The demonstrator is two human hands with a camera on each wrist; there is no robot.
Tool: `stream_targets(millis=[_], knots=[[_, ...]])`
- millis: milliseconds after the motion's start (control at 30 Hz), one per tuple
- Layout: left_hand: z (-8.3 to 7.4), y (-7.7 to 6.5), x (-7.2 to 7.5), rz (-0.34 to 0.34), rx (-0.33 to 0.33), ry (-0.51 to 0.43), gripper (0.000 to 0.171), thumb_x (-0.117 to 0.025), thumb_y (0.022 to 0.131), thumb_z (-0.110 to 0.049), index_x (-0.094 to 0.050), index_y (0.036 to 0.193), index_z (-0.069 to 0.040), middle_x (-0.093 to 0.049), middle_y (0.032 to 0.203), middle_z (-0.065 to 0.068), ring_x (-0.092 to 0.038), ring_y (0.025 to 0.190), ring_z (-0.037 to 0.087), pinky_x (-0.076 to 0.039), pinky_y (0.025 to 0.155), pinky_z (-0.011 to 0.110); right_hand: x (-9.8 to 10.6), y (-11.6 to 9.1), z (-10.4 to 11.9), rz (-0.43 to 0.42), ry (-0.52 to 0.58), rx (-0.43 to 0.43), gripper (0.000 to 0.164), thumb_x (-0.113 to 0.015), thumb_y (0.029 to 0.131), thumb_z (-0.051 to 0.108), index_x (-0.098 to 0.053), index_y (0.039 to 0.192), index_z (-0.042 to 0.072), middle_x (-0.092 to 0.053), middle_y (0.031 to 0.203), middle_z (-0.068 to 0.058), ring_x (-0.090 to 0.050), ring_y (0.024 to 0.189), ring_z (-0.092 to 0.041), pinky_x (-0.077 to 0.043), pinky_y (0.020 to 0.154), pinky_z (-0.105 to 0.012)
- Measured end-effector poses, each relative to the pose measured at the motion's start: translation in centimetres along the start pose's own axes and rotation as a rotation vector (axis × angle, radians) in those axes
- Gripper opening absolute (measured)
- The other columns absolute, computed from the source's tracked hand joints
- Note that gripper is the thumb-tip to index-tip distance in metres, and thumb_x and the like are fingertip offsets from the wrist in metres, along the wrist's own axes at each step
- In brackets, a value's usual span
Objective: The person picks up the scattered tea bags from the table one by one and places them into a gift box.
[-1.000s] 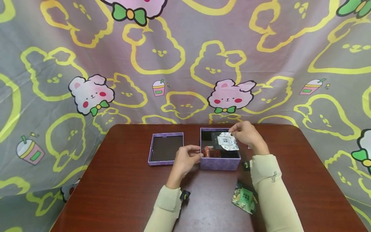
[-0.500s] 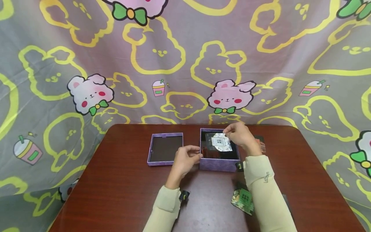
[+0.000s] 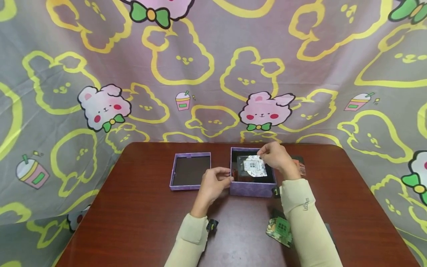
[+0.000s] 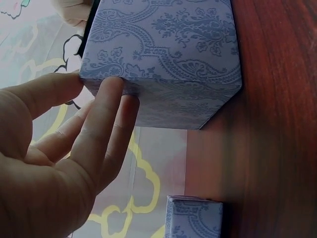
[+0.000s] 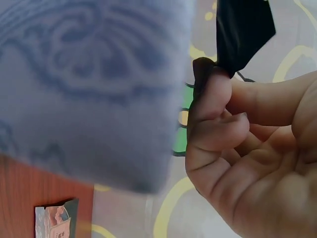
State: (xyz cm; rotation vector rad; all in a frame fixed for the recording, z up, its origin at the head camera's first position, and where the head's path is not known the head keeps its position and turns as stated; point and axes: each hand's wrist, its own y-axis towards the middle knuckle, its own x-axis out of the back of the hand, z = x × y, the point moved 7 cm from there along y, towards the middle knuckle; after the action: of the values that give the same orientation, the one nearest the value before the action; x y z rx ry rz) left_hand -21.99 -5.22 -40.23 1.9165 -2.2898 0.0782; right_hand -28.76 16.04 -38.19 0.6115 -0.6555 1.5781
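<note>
A purple patterned box (image 3: 251, 190) with a dark inside stands at the table's far middle. My left hand (image 3: 215, 185) touches its left side; in the left wrist view the fairly straight fingers (image 4: 96, 126) of that hand meet the wall near a corner. My right hand (image 3: 276, 156) pinches the upper edge of a dark flat packet (image 3: 255, 166) with a white label, held tilted over the box opening. Its dark edge also shows above my fingertips in the right wrist view. Something reddish inside the box is mostly hidden by the packet.
The matching purple lid (image 3: 191, 170) lies inside up on the left. A green food packet (image 3: 279, 229) lies in front of the box. Another packet with reddish print (image 3: 300, 166) lies behind my right forearm. A patterned curtain (image 3: 200, 74) hangs behind the table.
My right hand has moved left with the packet, from the box's right edge to over its middle, covering most of the reddish thing. The left hand stays at the box's side.
</note>
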Motion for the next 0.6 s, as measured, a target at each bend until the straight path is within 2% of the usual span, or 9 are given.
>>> stream_targets(millis=[233, 467, 600], knots=[[0.1, 0.0, -0.1, -0.001, 0.019, 0.007, 0.024, -0.066, 0.079, 0.006, -0.062, 0.102, 0.011, -0.063, 0.093, 0.024, -0.064, 0.083, 0.031, -0.056, 0.067, 0.038, -0.7, 0.0, 0.6, -0.027, -0.125, 0.05, 0.013, -0.056, 0.083, 0.005, -0.069, 0.081, 0.004, -0.063, 0.076, -0.006, -0.053, 0.072, -0.025, -0.047, 0.063, -0.035], [0.0, -0.1, -0.1, 0.0, -0.002, -0.003, 0.025, -0.066, 0.079, 0.005, -0.061, 0.102, 0.013, -0.063, 0.093, 0.026, -0.064, 0.083, 0.033, -0.056, 0.065, 0.033, -1.6, -0.2, 0.6, -0.008, -0.129, -0.006, 0.014, -0.054, 0.085, 0.004, -0.068, 0.085, 0.005, -0.063, 0.086, -0.01, -0.053, 0.076, -0.026, -0.047, 0.059, -0.034], [0.3, 0.2, 0.0, -0.01, -0.005, 0.011, 0.025, -0.067, 0.078, 0.004, -0.062, 0.101, 0.012, -0.063, 0.092, 0.024, -0.065, 0.081, 0.031, -0.057, 0.064, 0.034, -2.5, -0.1, 1.1, 0.004, -0.152, 0.023, 0.016, -0.052, 0.083, 0.001, -0.068, 0.087, 0.004, -0.063, 0.089, -0.01, -0.053, 0.076, -0.026, -0.047, 0.06, -0.035]])
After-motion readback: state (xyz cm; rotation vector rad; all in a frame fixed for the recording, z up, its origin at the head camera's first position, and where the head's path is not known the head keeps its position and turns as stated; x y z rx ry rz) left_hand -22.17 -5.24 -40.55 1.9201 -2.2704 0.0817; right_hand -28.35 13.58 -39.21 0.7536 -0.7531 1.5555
